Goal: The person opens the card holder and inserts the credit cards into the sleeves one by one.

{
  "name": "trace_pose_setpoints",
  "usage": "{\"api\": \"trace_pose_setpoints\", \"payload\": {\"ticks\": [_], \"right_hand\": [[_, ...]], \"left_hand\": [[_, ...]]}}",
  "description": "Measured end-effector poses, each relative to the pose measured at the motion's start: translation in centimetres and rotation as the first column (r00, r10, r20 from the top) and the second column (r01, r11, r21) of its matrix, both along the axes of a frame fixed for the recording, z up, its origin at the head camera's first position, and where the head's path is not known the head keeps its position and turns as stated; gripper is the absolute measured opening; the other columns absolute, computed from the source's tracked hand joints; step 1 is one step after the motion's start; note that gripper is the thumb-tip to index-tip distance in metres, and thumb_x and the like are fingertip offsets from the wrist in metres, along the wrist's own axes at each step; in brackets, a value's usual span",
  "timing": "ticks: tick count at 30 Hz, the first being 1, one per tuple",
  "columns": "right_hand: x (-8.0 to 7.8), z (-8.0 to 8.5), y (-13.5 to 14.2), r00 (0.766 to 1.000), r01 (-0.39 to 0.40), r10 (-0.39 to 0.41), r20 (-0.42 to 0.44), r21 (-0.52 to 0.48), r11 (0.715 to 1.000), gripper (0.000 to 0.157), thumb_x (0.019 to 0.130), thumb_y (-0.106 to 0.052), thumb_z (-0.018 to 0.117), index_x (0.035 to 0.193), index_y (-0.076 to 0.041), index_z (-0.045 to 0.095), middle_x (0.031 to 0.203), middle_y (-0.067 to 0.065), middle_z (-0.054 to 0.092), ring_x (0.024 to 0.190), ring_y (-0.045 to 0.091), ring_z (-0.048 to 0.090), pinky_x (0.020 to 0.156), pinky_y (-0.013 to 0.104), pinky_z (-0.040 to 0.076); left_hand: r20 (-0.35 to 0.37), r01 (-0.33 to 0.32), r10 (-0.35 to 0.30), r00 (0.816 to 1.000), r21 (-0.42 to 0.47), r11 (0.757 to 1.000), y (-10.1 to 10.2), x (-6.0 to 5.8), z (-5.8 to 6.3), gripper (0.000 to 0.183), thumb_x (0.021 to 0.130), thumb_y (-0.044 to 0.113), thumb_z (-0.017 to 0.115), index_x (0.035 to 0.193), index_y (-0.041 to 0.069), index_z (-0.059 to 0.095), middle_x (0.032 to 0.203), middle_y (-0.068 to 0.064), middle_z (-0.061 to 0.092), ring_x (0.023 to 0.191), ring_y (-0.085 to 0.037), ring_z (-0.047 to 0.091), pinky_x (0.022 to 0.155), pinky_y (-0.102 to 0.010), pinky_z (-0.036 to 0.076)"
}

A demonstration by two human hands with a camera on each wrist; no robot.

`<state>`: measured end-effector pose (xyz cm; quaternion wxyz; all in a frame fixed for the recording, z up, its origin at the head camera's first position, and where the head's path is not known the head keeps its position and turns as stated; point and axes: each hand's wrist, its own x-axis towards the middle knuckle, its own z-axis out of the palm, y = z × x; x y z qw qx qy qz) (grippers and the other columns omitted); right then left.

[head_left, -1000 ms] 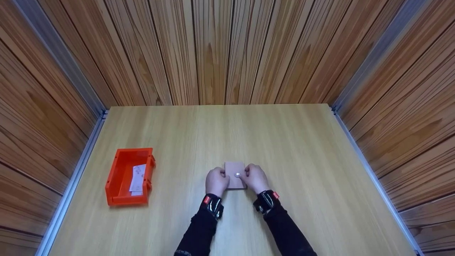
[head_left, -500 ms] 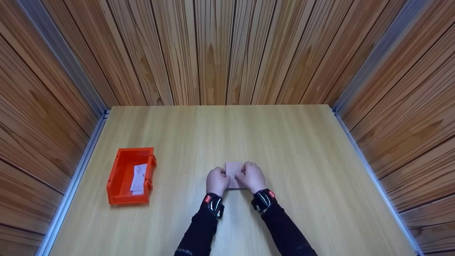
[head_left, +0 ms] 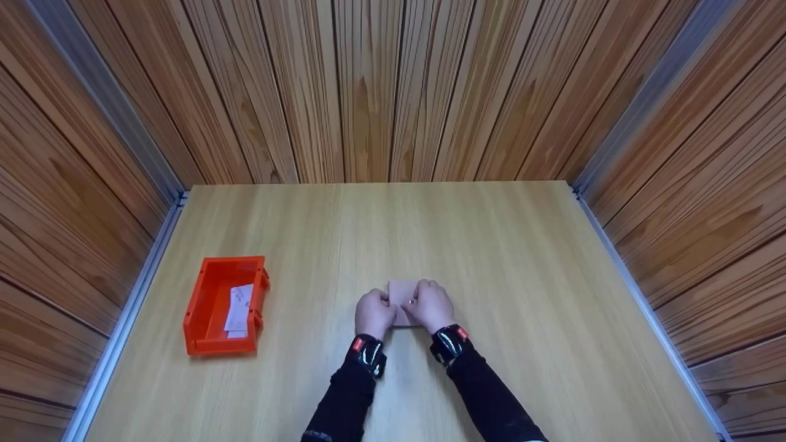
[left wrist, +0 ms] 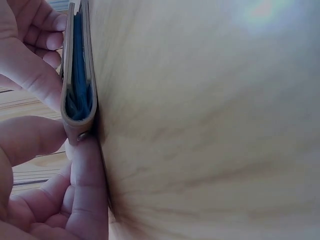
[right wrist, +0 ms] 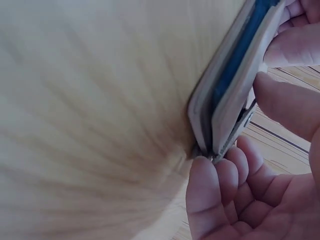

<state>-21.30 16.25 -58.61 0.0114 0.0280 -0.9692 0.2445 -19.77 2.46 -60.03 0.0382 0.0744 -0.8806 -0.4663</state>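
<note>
In the head view, a pink wallet (head_left: 399,294) lies flat on the desk (head_left: 522,264) between the two hands, its long axis running away from the person; the left hand (head_left: 376,313) grips its left edge, while the right hand (head_left: 433,306) reaches in from the right and covers part of its upper face, so neither is clearly nearer. Compared with a second ago, the right hand sits slightly farther left, and the round pale spot that showed beside its thumb is now mostly hidden, leaving a small bright speck; the left hand and the orange bin (head_left: 221,345) with its paper slips (head_left: 238,310) look unchanged. In the left wrist view, the left fingers are closed round the wallet's rounded fold, with teal filling (left wrist: 78,65) inside the cover. In the right wrist view, the right fingers hold the opposite, open side, thumb on the upper cover and fingertips at the edge, near a tab with a metal snap (right wrist: 249,119); whether it is fastened cannot be told.
</note>
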Motion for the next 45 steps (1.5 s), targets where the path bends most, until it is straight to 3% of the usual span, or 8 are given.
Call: {"api": "trace_pose_setpoints", "payload": {"ticks": [9, 17, 25, 37, 45], "right_hand": [[0.2, -0.4, 0.2, 0.993, -0.03, 0.035, -0.113, 0.042, 0.999, 0.026, 0.077, -0.019, 0.077, 0.071, -0.009, 0.054, 0.073, 0.004, 0.051, 0.07, 0.026, 0.055, 0.062, 0.042, 0.047], [0.3, -0.4, 0.2, 0.99, -0.033, 0.038, -0.139, 0.039, 0.999, 0.022, 0.078, -0.016, 0.075, 0.068, -0.01, 0.056, 0.071, 0.001, 0.051, 0.066, 0.022, 0.053, 0.062, 0.039, 0.046], [0.3, -0.4, 0.2, 0.968, -0.069, 0.081, -0.237, 0.058, 0.996, 0.018, 0.075, -0.005, 0.07, 0.063, -0.009, 0.057, 0.066, 0.003, 0.055, 0.062, 0.024, 0.055, 0.059, 0.04, 0.047], [0.1, -0.5, 1.0, 0.977, -0.074, 0.063, -0.203, -0.046, 0.996, 0.016, 0.077, -0.007, 0.069, 0.066, -0.01, 0.058, 0.066, 0.001, 0.056, 0.061, 0.021, 0.054, 0.06, 0.038, 0.046], [0.3, -0.1, 1.8, 0.984, -0.06, 0.037, -0.175, -0.125, 0.99, 0.01, 0.081, -0.004, 0.071, 0.079, -0.007, 0.062, 0.077, 0.003, 0.058, 0.072, 0.022, 0.057, 0.069, 0.039, 0.05]], "left_hand": [[-0.015, 0.005, -0.005, 1.0, -0.022, 1.0, -0.1, 0.0, 0.0, 0.013, 0.072, 0.003, 0.073, 0.085, 0.002, 0.07, 0.077, -0.006, 0.068, 0.076, -0.025, 0.063, 0.069, -0.04, 0.051], [-0.02, 0.005, -0.005, 1.0, -0.014, 1.0, -0.1, -0.1, -0.1, 0.014, 0.072, 0.003, 0.074, 0.085, 0.002, 0.07, 0.077, -0.005, 0.068, 0.075, -0.025, 0.063, 0.069, -0.04, 0.05], [-0.009, 0.008, -0.008, 1.0, -0.01, 1.0, -0.1, -0.2, -0.1, 0.013, 0.071, 0.004, 0.074, 0.083, 0.002, 0.069, 0.076, -0.005, 0.067, 0.074, -0.024, 0.062, 0.069, -0.039, 0.05], [-0.002, 0.012, -0.012, 1.0, -0.021, 1.0, -0.2, -0.2, -0.2, 0.014, 0.073, 0.004, 0.075, 0.085, 0.001, 0.069, 0.079, -0.006, 0.067, 0.077, -0.026, 0.064, 0.071, -0.041, 0.051], [0.001, 0.006, -0.006, 1.0, -0.017, 1.0, -0.1, -0.2, -0.2, 0.015, 0.073, 0.005, 0.075, 0.086, 0.001, 0.069, 0.08, -0.007, 0.068, 0.078, -0.027, 0.064, 0.072, -0.041, 0.051]]}}
